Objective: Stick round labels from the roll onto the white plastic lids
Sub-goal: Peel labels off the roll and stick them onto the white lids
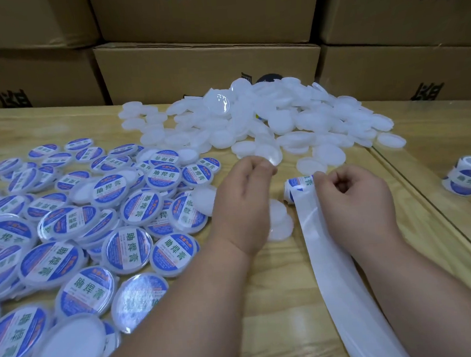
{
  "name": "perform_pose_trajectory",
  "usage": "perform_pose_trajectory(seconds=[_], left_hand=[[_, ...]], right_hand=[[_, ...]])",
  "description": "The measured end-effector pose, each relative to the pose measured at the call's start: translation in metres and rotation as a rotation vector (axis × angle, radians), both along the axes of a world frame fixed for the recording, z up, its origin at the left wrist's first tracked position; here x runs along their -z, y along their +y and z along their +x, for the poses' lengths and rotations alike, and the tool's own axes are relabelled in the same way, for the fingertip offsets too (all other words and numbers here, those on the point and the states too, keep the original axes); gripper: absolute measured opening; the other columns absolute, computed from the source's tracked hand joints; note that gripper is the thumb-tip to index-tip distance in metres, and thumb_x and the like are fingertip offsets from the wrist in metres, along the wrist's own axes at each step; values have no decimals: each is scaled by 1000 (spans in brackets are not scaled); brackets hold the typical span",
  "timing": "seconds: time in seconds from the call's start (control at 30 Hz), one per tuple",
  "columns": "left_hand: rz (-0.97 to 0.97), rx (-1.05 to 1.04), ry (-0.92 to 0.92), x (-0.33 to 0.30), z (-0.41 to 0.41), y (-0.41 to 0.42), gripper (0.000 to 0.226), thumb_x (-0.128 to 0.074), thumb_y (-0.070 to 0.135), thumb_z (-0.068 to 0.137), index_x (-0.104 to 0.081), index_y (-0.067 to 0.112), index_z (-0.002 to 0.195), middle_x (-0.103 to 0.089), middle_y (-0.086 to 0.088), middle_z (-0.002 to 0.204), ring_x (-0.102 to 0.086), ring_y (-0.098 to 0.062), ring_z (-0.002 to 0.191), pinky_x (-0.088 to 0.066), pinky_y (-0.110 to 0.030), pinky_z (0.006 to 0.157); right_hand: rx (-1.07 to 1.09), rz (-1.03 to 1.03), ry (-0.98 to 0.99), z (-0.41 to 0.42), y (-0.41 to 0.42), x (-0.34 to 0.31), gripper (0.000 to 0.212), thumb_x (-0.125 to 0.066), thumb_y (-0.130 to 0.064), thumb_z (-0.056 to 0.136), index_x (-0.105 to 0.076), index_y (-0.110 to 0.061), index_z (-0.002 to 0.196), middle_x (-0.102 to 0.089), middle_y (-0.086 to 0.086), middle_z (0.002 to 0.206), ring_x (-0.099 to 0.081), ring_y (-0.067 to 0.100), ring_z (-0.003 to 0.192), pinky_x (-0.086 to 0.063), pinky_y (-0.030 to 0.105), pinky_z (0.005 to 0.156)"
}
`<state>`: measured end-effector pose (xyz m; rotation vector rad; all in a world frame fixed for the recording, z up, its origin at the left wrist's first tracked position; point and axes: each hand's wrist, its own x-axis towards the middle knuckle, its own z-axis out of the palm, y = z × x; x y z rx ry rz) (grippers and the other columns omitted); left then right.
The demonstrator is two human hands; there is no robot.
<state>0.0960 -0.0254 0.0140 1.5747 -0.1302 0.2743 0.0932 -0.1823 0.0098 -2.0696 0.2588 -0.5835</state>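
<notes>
Left hand (241, 197) is pinching a blank white lid (266, 155) by its near edge, holding it up a bit off the table (279, 300). Right hand (352, 198) is curled around the label roll (299, 186), thumb and fingers nipping the strip right where the next round label (307, 181) sits, and the empty backing strip (332, 269) trails off toward the near edge.

These lids look super light and thin, kinda bendy plastic, glossy so probably a bit slick. Edge grip seems smartest so the flat top stays free. Labels will be floppy and sticky, so I'd lift one by just the rim or it'll likely fold on itself.

Blank lids (266, 120) are heaped at the far middle, finished labeled lids (79, 231) are spread all over the left, and a couple of blanks lie between the hands. A spare roll (468, 178) sits on the far right.

Table is pale wood grain with a seam running down the right side. Behind it, stacked cardboard boxes (207, 66) with black print fill the whole back wall.
</notes>
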Motion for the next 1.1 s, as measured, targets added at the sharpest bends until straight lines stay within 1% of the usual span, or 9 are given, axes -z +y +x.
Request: perform_pose_trajectory(seconds=[0.1, 0.2, 0.3, 0.4, 0.6, 0.8, 0.93, 1.0, 1.1], left_hand=[[-270, 97, -8, -4, 4, 4, 27, -38, 30, 83, -61, 17, 88, -71, -3, 80, -67, -18, 80, -47, -27, 71], [-373, 34, 91, -8, 8, 4, 29, -40, 29, 74, -60, 17, 90, -60, 2, 69, -51, -15, 58, -39, -23, 55], [-187, -151, 114, -4, 12, 4, 20, -64, 37, 80, -62, 31, 99, -64, 16, 82, -58, -2, 63, -45, -17, 58], [-69, -225, 85, -1, 14, 6, 25, -80, 37, 83, -61, 37, 99, -67, 17, 99, -65, 6, 82, -49, -9, 65], [-77, -404, -33, -3, 14, 11, 18, -76, 35, 88, -59, 30, 86, -67, 22, 79, -60, 7, 70, -44, -9, 61], [2, -166, -151, -3, 8, 1, 18, -60, 22, 97, -48, 27, 84, -67, 21, 116, -59, 8, 112, -43, -7, 85], [8, -32, -197, 0, 8, -2, 26, -60, 14, 92, -46, 35, 91, -69, 8, 98, -65, -5, 98, -48, -15, 82], [139, 46, -203, 2, 7, -3, 36, -65, 17, 90, -48, 45, 103, -65, 12, 96, -63, -5, 95, -50, -19, 79], [286, 135, -182, 4, 5, -6, 35, -69, 24, 87, -55, 46, 111, -64, 20, 96, -61, -4, 97, -48, -12, 81]], right_hand=[[-70, 121, -49, -3, -1, 2, 30, -69, -39, 92, -61, -19, 71, -47, -17, 48, -43, 2, 45, -34, 10, 44], [-120, 233, -54, -2, -2, 3, 30, -70, -39, 93, -64, -17, 73, -41, -17, 47, -36, 2, 43, -33, 9, 42], [-168, 280, -24, 0, -3, 2, 23, -71, -37, 93, -70, -19, 78, -45, -13, 49, -41, 4, 48, -39, 15, 48], [-228, 302, -5, 1, -1, 1, 16, -73, -36, 92, -75, -25, 80, -57, -7, 56, -50, 7, 54, -45, 21, 54], [-270, 280, 11, 1, 1, 2, 16, -73, -32, 92, -73, -27, 77, -44, -6, 57, -38, 10, 55, -33, 21, 48], [-292, 270, -12, 0, 3, 1, 17, -71, -30, 94, -72, -30, 77, -45, -12, 51, -35, 8, 50, -32, 17, 44], [-284, 283, -20, 0, 3, 0, 19, -71, -28, 94, -72, -22, 77, -47, -10, 51, -37, 7, 49, -32, 16, 44], [-283, 272, -30, -1, 4, -2, 19, -72, -29, 94, -72, -20, 77, -52, -10, 53, -42, 6, 50, -36, 16, 46], [-305, 256, -50, -3, 4, -4, 19, -72, -30, 92, -72, -18, 78, -63, 2, 62, -52, 7, 57, -43, 17, 52]])
